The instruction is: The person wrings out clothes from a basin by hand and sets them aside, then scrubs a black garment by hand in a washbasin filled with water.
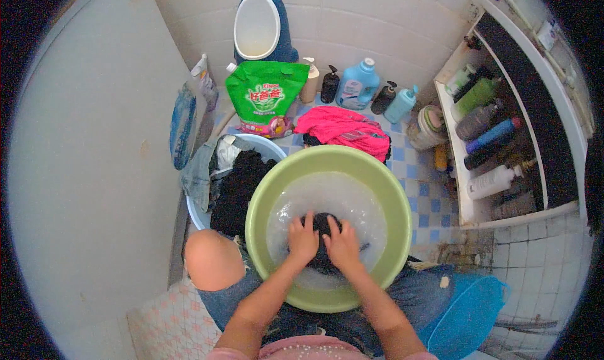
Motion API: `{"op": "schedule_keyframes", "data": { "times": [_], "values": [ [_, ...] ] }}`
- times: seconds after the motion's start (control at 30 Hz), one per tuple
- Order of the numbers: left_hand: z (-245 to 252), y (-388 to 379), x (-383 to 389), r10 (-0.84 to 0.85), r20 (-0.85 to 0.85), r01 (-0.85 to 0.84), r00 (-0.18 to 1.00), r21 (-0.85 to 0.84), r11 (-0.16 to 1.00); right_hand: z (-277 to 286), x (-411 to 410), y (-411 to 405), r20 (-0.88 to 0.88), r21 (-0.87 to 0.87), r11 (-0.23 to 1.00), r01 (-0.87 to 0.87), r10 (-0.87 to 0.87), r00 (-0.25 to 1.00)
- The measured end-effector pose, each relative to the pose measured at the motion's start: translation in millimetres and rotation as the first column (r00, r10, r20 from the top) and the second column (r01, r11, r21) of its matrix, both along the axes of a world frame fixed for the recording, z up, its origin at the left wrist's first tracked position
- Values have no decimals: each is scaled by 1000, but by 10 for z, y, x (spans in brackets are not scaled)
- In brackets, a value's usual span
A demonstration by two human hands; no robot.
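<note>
A light green plastic basin (pixel 328 301) stands between my knees, holding cloudy, sudsy water (pixel 339 190). In its middle a black wet cloth (pixel 325 261) bulges above the surface, partly under water. My left hand (pixel 303 239) grips the cloth from the left, its index finger stretched forward. From the right, my right hand (pixel 342 244) holds the same cloth, thumb and index finger towards the bulge. The two hands are close together, and some fingertips are hidden by cloth and water.
A light blue basin (pixel 197 213) with black and denim clothes touches the left side. Behind lie bright pink clothing (pixel 347 128) and a green detergent pouch (pixel 266 95). Several bottles (pixel 358 84) line the wall. A shelf unit (pixel 465 209) stands right, a blue bucket (pixel 465 313) front right.
</note>
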State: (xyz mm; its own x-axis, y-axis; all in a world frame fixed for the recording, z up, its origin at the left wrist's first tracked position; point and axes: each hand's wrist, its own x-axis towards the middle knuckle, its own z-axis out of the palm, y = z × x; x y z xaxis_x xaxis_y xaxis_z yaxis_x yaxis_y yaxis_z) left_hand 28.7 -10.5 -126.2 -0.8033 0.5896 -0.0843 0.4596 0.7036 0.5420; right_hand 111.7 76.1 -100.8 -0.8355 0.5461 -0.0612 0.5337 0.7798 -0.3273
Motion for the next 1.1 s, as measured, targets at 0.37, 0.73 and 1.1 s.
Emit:
{"op": "schedule_keyframes", "data": {
  "times": [0.37,0.73,1.1],
  "values": [
    [138,117,-10,-184,104,123,977,427,896,-218,10,117,-261,-191,981,23,-73,963],
    [35,185,60,63,749,-504,659,379,776,67,-17,63,-172,-304,942,144,-203,964],
    [329,177,133,57,760,-498,647,364,787,-27,51,182,-59,-331,927,180,-210,976]
  ]
}}
